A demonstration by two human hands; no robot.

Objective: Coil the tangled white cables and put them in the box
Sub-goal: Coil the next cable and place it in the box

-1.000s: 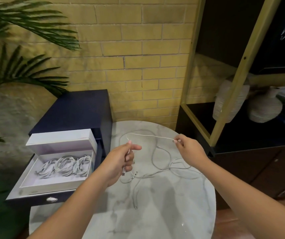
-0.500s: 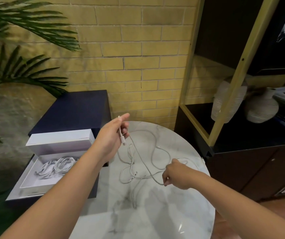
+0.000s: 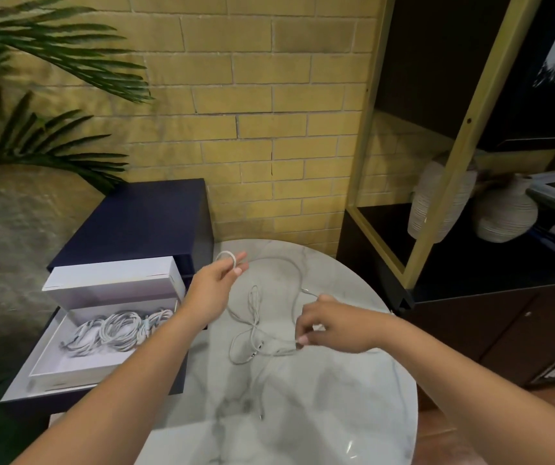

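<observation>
Tangled white cables [image 3: 254, 325] lie spread on the round marble table [image 3: 319, 414]. My left hand [image 3: 214, 285] is raised over the table's left rim and pinches a small loop of white cable between thumb and fingers. My right hand [image 3: 324, 325] is low over the table, its fingertips pinching a strand of the same tangle. The open white box [image 3: 78, 367] sits left of the table, with several coiled white cables [image 3: 118, 332] inside and its lid standing up behind.
The box rests in an open drawer of a dark blue cabinet [image 3: 142, 219]. A black and gold shelf unit [image 3: 454, 196] with two ribbed white vases [image 3: 504, 216] stands right. Palm leaves [image 3: 34, 95] hang at left. A yellow brick wall is behind.
My left hand has formed a small loop of cable at its fingertips. My right hand has shifted a little to the right and pinches a strand near the tangle.
</observation>
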